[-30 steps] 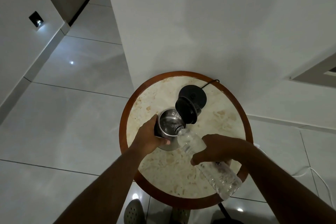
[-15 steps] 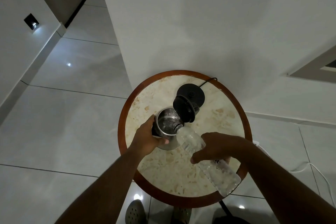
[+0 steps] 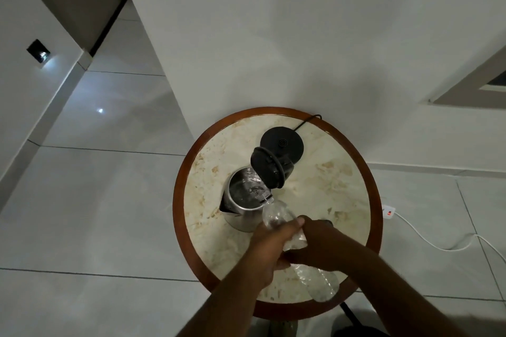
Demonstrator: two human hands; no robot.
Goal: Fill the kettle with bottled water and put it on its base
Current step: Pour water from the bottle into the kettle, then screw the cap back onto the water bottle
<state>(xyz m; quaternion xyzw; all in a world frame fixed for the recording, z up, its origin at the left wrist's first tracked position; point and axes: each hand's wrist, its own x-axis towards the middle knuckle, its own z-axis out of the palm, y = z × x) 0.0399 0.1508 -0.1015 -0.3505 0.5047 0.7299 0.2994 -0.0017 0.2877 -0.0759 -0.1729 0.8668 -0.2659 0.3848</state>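
A steel kettle (image 3: 241,210) stands on the round marble table (image 3: 323,189), its black lid (image 3: 264,171) hinged open. Water shows inside it. The clear plastic bottle (image 3: 276,216) is tilted with its neck at the kettle's rim. My left hand (image 3: 269,243) and my right hand (image 3: 320,246) both grip the bottle's middle; its base (image 3: 323,286) points toward me. Nothing holds the kettle. The black round base (image 3: 284,142) lies behind the kettle, its cord running off the table's far edge.
The table has a red-brown wooden rim (image 3: 180,191) and stands against a white wall. A white power strip (image 3: 388,212) with a red light and white cable lies on the tiled floor at right. Dark footwear shows below the table.
My left hand has let go of the kettle and moved right onto the bottle, beside my right hand. The bottle still pours into the kettle.
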